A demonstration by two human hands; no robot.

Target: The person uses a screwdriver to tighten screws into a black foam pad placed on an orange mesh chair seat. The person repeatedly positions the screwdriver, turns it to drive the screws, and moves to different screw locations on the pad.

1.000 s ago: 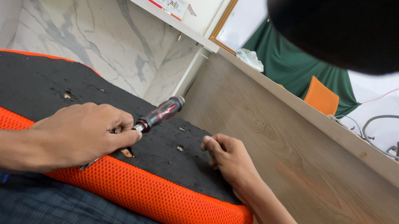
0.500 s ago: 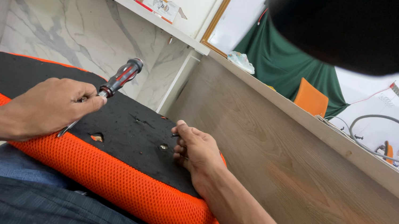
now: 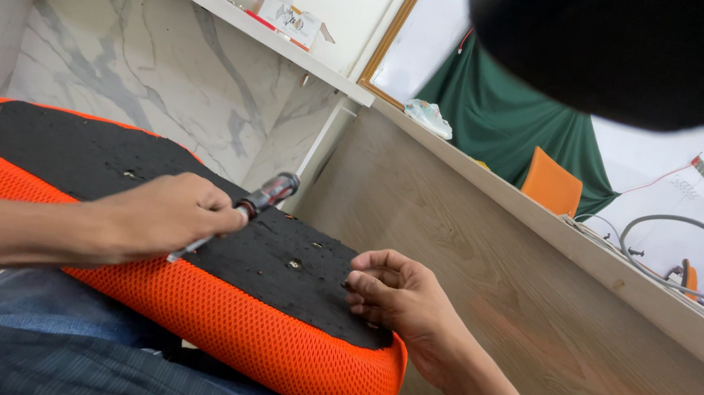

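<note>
An orange mesh seat cushion with a black fabric underside (image 3: 92,159) is lying across the person's lap. On that underside, the left hand (image 3: 163,214) is closing tightly round a dark-handled screwdriver (image 3: 240,212), its handle pointing away. Near the cushion's right end, the right hand (image 3: 397,296) is resting, fingers curled, gripping nothing visible.

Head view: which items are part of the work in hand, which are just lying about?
In hand:
- left hand gripping a screwdriver
- right hand resting on the orange seat cushion, black underside up

Lying about:
- boxes on the shelf
- green cloth
- orange chair
- grey hose
</note>
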